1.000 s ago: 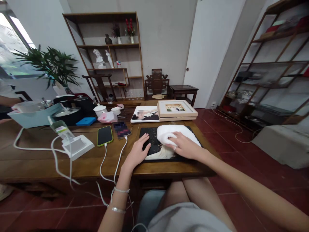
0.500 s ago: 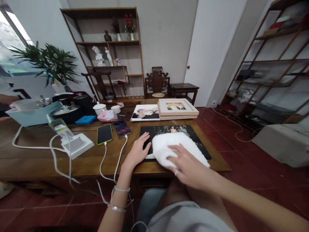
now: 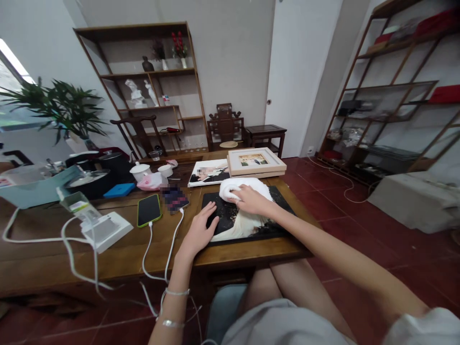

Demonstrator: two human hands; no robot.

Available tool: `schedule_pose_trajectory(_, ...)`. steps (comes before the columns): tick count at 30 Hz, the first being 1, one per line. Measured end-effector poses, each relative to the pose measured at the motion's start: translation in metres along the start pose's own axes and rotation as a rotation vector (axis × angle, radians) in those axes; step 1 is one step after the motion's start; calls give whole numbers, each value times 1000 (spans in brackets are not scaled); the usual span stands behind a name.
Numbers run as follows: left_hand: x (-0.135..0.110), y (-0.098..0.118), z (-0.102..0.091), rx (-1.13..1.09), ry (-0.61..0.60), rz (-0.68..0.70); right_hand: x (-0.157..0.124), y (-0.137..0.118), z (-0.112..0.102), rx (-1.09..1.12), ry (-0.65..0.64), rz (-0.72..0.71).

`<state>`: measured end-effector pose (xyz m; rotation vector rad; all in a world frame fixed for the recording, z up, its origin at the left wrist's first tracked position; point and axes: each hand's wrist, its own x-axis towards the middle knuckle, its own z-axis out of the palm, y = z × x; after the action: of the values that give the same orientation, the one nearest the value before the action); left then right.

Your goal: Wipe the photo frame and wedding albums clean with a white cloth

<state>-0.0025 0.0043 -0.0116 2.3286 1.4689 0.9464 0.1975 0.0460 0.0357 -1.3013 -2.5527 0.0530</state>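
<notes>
A dark photo print (image 3: 247, 223) lies flat near the front edge of the wooden table (image 3: 115, 249). My left hand (image 3: 200, 231) rests on its left edge with fingers stretched out, holding it down. My right hand (image 3: 250, 199) presses a white cloth (image 3: 237, 188) onto the far part of the print, fingers curled over the cloth. Just behind the print sit a stack of light wooden picture frames (image 3: 256, 162) and another photo print (image 3: 208, 172).
A phone with a green case (image 3: 149, 210) and a second phone (image 3: 174, 198) lie left of the print, both on white cables (image 3: 158, 249). A white box (image 3: 106, 231), blue tray (image 3: 32, 189), black pots, teacups and a potted plant (image 3: 59, 108) fill the left. Shelves stand behind and at right.
My right hand has swept the white cloth from the near part of the print up to its far edge. The left hand has stayed on the print's left edge. The view shifted slightly.
</notes>
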Motion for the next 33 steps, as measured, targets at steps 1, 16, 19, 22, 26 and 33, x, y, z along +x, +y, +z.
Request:
schedule_pose_trajectory(1, 0, 0, 0, 1, -4, 2, 2, 1, 1, 2, 5, 13)
schedule_pose_trajectory(16, -1, 2, 0, -6, -4, -14, -107, -6, -18, 114, 0, -85)
schedule_pose_trajectory(19, -1, 3, 1, -15, 18, -23, -96, 25, -15, 33, 28, 66)
schedule_pose_trajectory(22, -2, 4, 1, -31, 51, -26, -79, 38, -13, -28, 28, 155)
schedule_pose_trajectory(26, -2, 5, 0, -98, 58, -85, -55, 21, -12, -45, -7, 114)
schedule_pose_trajectory(33, -2, 6, -1, -238, 113, -65, -38, -45, -1, 45, -22, -226)
